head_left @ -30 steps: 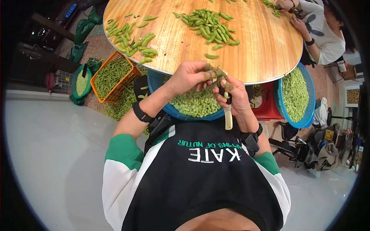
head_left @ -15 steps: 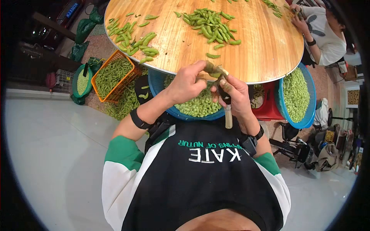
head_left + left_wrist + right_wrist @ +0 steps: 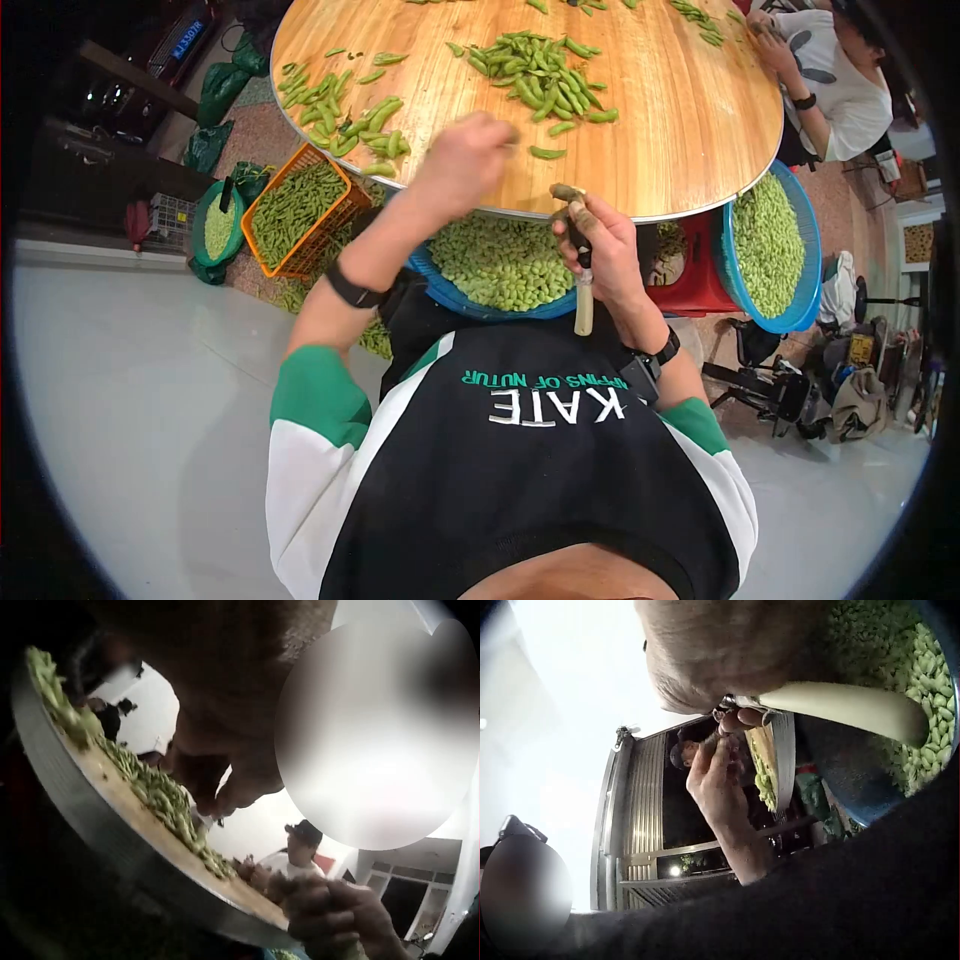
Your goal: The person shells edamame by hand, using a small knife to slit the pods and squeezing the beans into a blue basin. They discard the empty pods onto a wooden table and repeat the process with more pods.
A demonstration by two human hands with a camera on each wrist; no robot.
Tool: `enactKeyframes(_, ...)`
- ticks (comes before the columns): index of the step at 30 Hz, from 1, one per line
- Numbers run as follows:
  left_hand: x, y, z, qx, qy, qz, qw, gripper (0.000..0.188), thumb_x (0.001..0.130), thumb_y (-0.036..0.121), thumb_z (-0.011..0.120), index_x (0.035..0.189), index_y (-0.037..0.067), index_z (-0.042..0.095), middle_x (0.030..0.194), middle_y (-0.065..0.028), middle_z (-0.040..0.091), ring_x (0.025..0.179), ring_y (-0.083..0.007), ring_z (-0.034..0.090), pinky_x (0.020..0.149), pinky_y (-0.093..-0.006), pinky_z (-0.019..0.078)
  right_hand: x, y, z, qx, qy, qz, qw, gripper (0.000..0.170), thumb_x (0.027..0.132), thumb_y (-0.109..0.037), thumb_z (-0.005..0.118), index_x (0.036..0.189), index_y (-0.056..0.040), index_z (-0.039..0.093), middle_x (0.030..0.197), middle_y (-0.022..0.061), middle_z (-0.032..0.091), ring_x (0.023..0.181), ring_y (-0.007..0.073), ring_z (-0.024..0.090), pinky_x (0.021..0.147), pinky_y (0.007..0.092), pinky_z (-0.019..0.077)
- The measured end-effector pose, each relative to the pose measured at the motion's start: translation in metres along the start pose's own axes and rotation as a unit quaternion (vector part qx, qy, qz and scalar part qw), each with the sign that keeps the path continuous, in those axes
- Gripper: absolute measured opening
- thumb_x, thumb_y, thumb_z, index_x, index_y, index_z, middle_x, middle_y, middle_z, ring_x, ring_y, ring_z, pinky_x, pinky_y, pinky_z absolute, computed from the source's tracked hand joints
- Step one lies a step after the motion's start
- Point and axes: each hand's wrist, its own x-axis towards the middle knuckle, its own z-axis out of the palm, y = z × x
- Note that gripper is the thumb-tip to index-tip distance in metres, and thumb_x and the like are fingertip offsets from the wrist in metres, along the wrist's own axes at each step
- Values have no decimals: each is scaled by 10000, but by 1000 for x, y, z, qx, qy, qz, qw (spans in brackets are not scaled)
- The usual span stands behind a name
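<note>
One round table (image 3: 690, 150) before you

Its edge partly hides one of two blue basins (image 3: 812, 270); one orange crate (image 3: 335, 222) stands left. Bean pods (image 3: 540, 80) beyond counting lie on top. Your left hand (image 3: 462, 168), over the table, is too blurred to tell its grasp; your right hand (image 3: 608, 245) grips one pale-handled tool (image 3: 584, 310).

Right fingers (image 3: 562, 238) curled, wrists (image 3: 640, 314) apart

On my left I see a dark car (image 3: 155, 68) with a blue plate (image 3: 186, 39), and near to it some green bags (image 3: 220, 90). A wire cage (image 3: 172, 222) stands closer to me, beside the pale floor (image 3: 130, 360). On my right is another person (image 3: 845, 105) in white top, with a black band (image 3: 805, 102) at the wrist; nearer, a white bundle (image 3: 840, 290) and a beige bag (image 3: 858, 402).
</note>
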Motion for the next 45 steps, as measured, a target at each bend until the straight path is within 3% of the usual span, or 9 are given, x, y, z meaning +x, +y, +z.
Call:
enactKeyframes(8,20,12,50,38,-75,-32,996,155,789,143,604,848,2,580,796,-228,596,767,-414,617,670,-479,512,-1,2,-15,38,25,-2,999,292,972,-142,465,1220,-6,538,801,37,581,552,71,478,433,196,368)
enactKeyframes(11,12,7,44,80,-66,-28,994,212,775,142,665,895,-2,567,800,-182,608,759,-336,629,655,-409,504,-2,3,-15,53,23,1,998,293,973,-138,459,1228,-13,533,803,39,580,556,74,476,434,198,369)
enactKeyframes(13,9,12,30,-225,-83,-145,960,186,794,64,654,952,-7,587,796,-110,640,738,-188,643,616,-311,506,-1,3,-12,62,17,-1,998,294,974,-135,455,1235,-21,529,804,41,583,558,75,476,434,198,369)
enactKeyframes(14,6,18,25,-224,-85,-142,960,186,794,64,654,952,-7,587,796,-110,640,738,-188,643,616,-311,506,0,3,-9,75,11,-4,997,300,977,-141,454,1248,-30,521,806,43,586,557,76,477,434,198,369)
enactKeyframes(17,-7,33,21,-524,-84,-277,801,90,857,14,612,947,18,613,792,-26,649,677,-59,596,550,-196,456,1,5,-5,92,-11,-7,996,298,981,-158,456,1243,-27,511,827,61,587,553,85,474,431,197,365)
enactKeyframes(39,-29,39,30,-595,-50,-270,755,97,877,70,628,955,12,631,769,14,607,645,-33,512,540,-173,361,-5,-1,5,59,-90,-42,993,390,981,-116,435,1360,-25,427,817,45,566,529,60,420,440,185,346)
enactKeyframes(42,-29,35,30,-663,-77,-289,687,99,898,87,603,975,33,632,752,33,584,638,-40,524,544,-178,385,-4,0,3,74,-84,-21,994,381,966,-119,469,1336,-30,462,785,40,567,511,69,437,423,193,345)
enactKeyframes(44,-32,26,35,-759,-123,-356,531,127,898,103,612,998,25,618,759,13,583,631,-51,533,533,-176,393,-4,1,-2,122,-101,6,987,370,961,-119,479,1320,-28,474,772,43,561,504,68,429,415,192,341)
enactKeyframes(45,-32,25,37,-759,-123,-355,532,127,898,103,612,998,25,618,759,13,583,631,-51,533,533,-176,393,-4,0,-4,171,-116,33,978,360,956,-119,489,1303,-26,485,758,46,555,497,67,421,407,191,336)
